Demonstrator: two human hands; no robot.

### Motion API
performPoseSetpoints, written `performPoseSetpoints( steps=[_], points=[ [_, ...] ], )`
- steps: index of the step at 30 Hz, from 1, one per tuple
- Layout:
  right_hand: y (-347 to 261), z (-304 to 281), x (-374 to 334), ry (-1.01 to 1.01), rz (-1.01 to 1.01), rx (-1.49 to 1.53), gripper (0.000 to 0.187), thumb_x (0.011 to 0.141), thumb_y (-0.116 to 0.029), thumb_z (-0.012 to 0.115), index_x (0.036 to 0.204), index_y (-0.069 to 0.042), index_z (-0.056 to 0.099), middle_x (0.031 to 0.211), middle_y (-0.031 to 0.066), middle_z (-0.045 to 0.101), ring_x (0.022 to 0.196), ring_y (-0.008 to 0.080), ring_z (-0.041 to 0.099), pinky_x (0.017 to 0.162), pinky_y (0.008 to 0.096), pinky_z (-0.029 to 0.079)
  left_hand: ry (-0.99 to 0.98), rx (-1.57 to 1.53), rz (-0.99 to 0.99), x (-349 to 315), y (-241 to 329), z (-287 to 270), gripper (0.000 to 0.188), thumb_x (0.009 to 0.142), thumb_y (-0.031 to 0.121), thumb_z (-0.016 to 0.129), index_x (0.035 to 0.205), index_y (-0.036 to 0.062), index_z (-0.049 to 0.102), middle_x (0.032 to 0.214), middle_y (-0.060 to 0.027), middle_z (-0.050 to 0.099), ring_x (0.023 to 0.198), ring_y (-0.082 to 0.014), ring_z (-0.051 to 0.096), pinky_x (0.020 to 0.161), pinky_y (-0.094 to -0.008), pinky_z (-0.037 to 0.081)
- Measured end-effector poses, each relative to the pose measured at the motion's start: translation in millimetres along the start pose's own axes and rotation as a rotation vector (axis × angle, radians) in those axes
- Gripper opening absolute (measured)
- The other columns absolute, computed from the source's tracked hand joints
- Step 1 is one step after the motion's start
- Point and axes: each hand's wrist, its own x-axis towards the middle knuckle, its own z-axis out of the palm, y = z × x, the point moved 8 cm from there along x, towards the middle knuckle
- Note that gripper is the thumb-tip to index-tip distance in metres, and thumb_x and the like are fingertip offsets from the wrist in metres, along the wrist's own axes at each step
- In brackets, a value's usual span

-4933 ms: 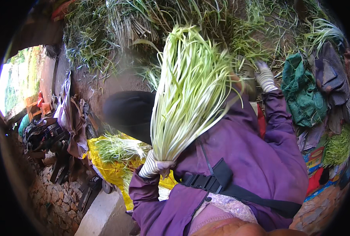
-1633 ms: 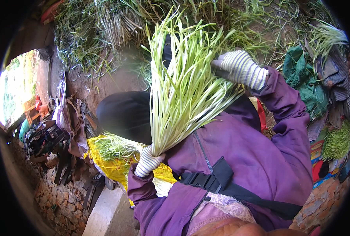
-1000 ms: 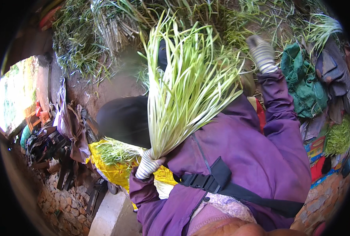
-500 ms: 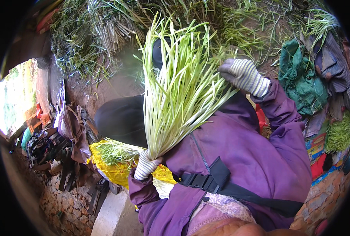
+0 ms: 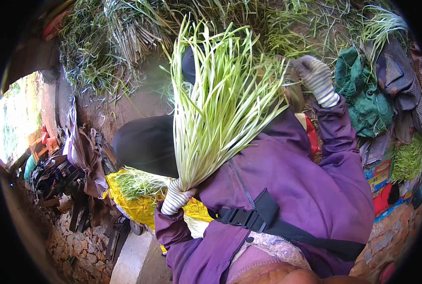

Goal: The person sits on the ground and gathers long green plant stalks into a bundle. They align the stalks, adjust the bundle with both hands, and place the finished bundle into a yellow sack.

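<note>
A fanned bunch of long, flat-leaved chives (image 5: 215,113), white at the stalk ends and pale green at the tips, stands slanted over my lap. My left hand (image 5: 177,196), in a striped glove, grips it tightly round the narrow stalk end. To the right of the leaf tips is my right hand (image 5: 314,78), also in a striped glove with grey fingers. Its fingers are curled together just off the outer leaves; whatever is between them is too small to make out.
A yellow sack (image 5: 133,203) with more green leaves on it lies beside my left arm. Heaped cut stalks (image 5: 140,38) cover the ground ahead. At the right are a green cloth (image 5: 362,94) and another bundle of greens (image 5: 410,158). A pale block (image 5: 140,262) stands at the lower left.
My right hand has moved right and slightly up, away from the leaves it was touching. The left hand keeps its grip, and the bunch has barely moved.
</note>
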Motion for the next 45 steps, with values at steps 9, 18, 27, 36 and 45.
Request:
performPoseSetpoints(
  steps=[9,18,27,36,45],
  points=[
    [-109.7,17.1,-13.3,-0.015,-0.597,-0.007,0.026,0.085,-0.014,0.069,0.110,-0.010,0.067,0.101,0.0110,0.069,0.088,0.0323,0.068,0.075,0.0375,0.057,0.000,-0.040,0.092,1.7,-0.2,2.7,0.030,0.078,-0.003,0.067,0.107,0.0017,0.071,0.092,-0.0005,0.072,0.084,-0.0094,0.063,0.078,-0.0272,0.052],
    [-128.8,35.8,-23.7,-0.110,-0.822,-0.115,0.024,0.092,-0.032,0.062,0.087,-0.009,0.066,0.071,0.0097,0.059,0.066,0.0305,0.062,0.056,0.0412,0.048,-0.012,-0.067,0.106,2.1,-1.6,3.3,0.031,0.079,-0.003,0.066,0.109,0.0015,0.070,0.094,-0.0005,0.071,0.085,-0.0084,0.062,0.078,-0.0266,0.051],
    [-94.9,70.7,-9.0,-0.111,-0.557,-0.006,0.028,0.093,-0.031,0.063,0.079,-0.007,0.065,0.068,0.0131,0.060,0.064,0.0329,0.062,0.056,0.0407,0.049,0.019,-0.017,0.108,3.7,2.7,6.6,0.032,0.078,-0.002,0.067,0.109,0.0018,0.071,0.097,-0.0021,0.072,0.089,-0.0099,0.064,0.082,-0.0278,0.052],
    [34.0,-66.2,52.8,0.036,0.218,-0.548,0.041,0.098,-0.046,0.055,0.112,-0.011,0.071,0.095,0.0136,0.072,0.081,0.0246,0.069,0.076,0.0352,0.056,0.006,-0.064,-0.062,0.8,-7.6,4.4,0.037,0.076,-0.001,0.069,0.113,0.0010,0.069,0.101,-0.0031,0.072,0.091,-0.0111,0.064,0.082,-0.0281,0.051],
    [-124.8,15.0,-66.3,-0.173,-0.715,0.002,0.018,0.087,-0.020,0.070,0.100,-0.007,0.068,0.092,0.0106,0.069,0.081,0.0290,0.069,0.069,0.0352,0.057,0.054,-0.201,-0.014,-10.8,26.2,8.7,0.028,0.069,0.001,0.077,0.095,-0.0010,0.070,0.070,-0.0064,0.068,0.050,-0.0092,0.057,0.043,-0.0223,0.042]
  ],
)
